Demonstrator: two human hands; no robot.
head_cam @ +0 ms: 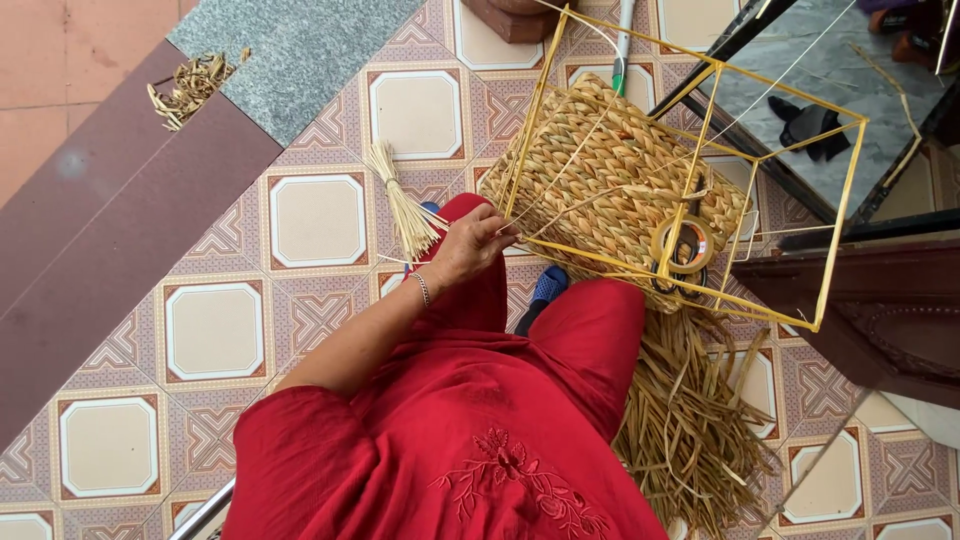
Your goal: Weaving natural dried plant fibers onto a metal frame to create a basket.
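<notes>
Left hand (468, 245) reaching forward over the left knee, fingers drawn narrow and pinched on a thin strand at the near left corner of the yellow wire frame (690, 180); wrist ringed by a bracelet (423, 288). Right hand out of view, so no telling how it stands. Frame tilted above the tiled floor (215, 330), a box of thin yellow rods, open on most sides, with the woven panel (610, 175) of braided straw-coloured fibre filling its left and lower part, touching the pinching fingers at its near edge. Just left of the hand, a small bundle of pale sticks (400, 205) lying on the tiles, tied at the top and fanned out toward the knee, close to the hand but apart from it. On the frame's lower right rod, a roll of tape (683, 243) resting against the weave, with dark scissor handles (668, 282) just below it. Below the frame, right of the red skirt (470, 420), a loose heap of dried flat fibre strips (690, 420) spread across the tiles. Between the knees, a blue sandal (549, 285) partly hidden by the skirt. Far up left, at the edge of the grey stone step (290, 50), a little pile of fibre scraps (190, 88), well apart from everything else. At the right, a dark wooden piece of furniture (880, 310), near the frame's right corner.
</notes>
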